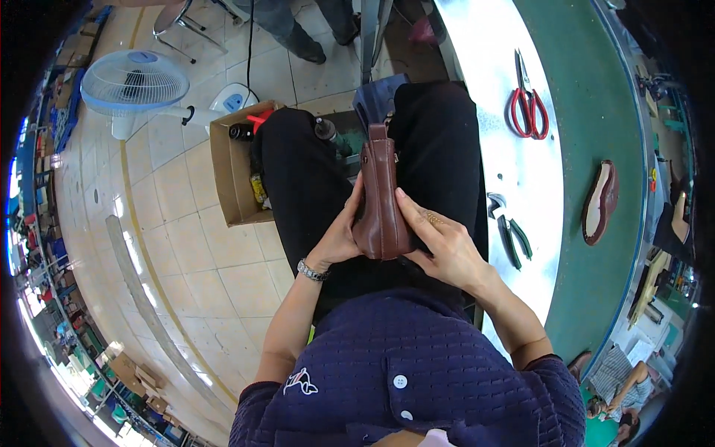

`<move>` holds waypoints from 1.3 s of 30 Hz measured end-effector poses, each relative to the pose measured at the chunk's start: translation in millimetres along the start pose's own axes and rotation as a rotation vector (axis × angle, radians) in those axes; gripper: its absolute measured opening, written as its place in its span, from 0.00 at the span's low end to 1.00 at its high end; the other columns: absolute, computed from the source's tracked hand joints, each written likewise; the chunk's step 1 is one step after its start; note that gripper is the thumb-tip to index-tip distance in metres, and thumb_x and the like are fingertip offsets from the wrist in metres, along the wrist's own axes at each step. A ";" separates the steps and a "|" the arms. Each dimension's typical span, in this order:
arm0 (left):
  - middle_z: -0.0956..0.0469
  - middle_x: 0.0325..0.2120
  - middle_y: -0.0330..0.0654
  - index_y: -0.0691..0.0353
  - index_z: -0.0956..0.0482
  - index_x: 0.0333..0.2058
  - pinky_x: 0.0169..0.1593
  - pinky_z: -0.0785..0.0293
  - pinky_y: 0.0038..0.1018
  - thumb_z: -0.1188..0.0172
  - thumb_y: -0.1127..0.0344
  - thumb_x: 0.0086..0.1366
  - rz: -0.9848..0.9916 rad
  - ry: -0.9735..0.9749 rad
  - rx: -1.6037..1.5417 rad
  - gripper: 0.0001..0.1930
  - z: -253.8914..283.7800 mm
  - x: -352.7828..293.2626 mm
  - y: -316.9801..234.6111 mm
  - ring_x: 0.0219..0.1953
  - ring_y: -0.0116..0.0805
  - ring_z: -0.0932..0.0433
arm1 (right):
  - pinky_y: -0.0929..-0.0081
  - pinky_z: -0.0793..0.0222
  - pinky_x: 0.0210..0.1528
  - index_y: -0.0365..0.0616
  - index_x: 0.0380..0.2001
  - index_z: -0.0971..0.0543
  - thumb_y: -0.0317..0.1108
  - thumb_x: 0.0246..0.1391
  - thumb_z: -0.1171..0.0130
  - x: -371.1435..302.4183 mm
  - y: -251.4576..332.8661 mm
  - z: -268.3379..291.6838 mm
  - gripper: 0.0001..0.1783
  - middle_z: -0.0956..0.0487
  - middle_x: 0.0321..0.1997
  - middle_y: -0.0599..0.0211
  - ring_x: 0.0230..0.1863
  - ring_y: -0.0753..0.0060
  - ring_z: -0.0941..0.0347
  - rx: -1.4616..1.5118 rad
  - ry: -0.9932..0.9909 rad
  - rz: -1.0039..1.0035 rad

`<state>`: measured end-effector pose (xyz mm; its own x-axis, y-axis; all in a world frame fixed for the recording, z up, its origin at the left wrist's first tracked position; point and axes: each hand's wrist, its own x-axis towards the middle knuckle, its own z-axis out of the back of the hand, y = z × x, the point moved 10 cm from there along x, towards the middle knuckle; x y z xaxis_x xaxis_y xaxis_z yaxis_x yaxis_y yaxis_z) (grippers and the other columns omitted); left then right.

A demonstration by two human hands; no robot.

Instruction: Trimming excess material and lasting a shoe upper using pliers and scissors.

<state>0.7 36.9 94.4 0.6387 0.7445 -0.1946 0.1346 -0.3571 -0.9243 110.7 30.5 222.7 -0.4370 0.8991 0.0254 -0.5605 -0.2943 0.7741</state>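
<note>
Brown leather boot (383, 201): the landmark; held between both hands above the lap, narrow tabbed end pointing away from the torso, broad rounded end nearest it. Whether its underside rests on the lap: cannot tell.
Left hand (344, 232): half-curled, cupping the boot's left flank low down; the ends of some fingers are hidden behind it.
Right hand (445, 249): loosely bent, forefinger extended along the boot's right flank; lower fingers partly concealed, so their hold is unclear.
Leather: smooth, slight sheen. Judged light, mildly slippery; shaft probably bends, broad end probably stiffer. Unlikely to break, though nails or tools could scuff it.
Best hold: both flanks of the broad end, I judge; the tab looks a weaker place to lift by.
Scissors (529, 113): red-handled, up and right of the boot.
Pliers (514, 237): dark green grips, right of the boot.
Brown shoe piece (609, 200): pale inside showing, farther right of the boot.
Cardboard box (226, 177): left of the boot.
</note>
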 end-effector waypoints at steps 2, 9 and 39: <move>0.62 0.70 0.42 0.48 0.70 0.69 0.69 0.50 0.36 0.24 0.76 0.38 0.031 -0.021 0.009 0.69 0.9 0.3 6.5 0.70 0.36 0.57 | 0.65 0.31 0.59 0.45 0.67 0.46 0.27 0.39 0.33 -1.5 -1.2 -0.1 0.50 0.38 0.66 0.49 0.58 0.49 0.31 0.006 -0.009 0.001; 0.61 0.70 0.42 0.47 0.70 0.68 0.68 0.49 0.36 0.24 0.76 0.38 0.044 -0.023 -0.035 0.69 0.1 3.1 -4.2 0.70 0.35 0.55 | 0.64 0.30 0.57 0.45 0.66 0.44 0.30 0.39 0.32 4.6 -2.2 1.8 0.50 0.36 0.64 0.50 0.57 0.50 0.30 -0.007 -0.054 0.000; 0.35 0.57 0.45 0.64 0.47 0.64 0.58 0.36 0.28 0.45 0.43 0.64 0.372 -0.388 -0.209 0.40 67.4 3.1 -106.2 0.56 0.31 0.33 | 0.86 0.35 0.27 0.45 0.48 0.30 0.34 0.50 0.41 -130.4 -111.8 60.4 0.22 0.25 0.34 0.66 0.27 0.79 0.31 0.912 -0.516 -0.943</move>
<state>-62.7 115.2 169.9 0.3519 0.6859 -0.6370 0.1263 -0.7091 -0.6937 272.9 -34.2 171.0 0.2566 0.7125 -0.6530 0.2389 0.6080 0.7572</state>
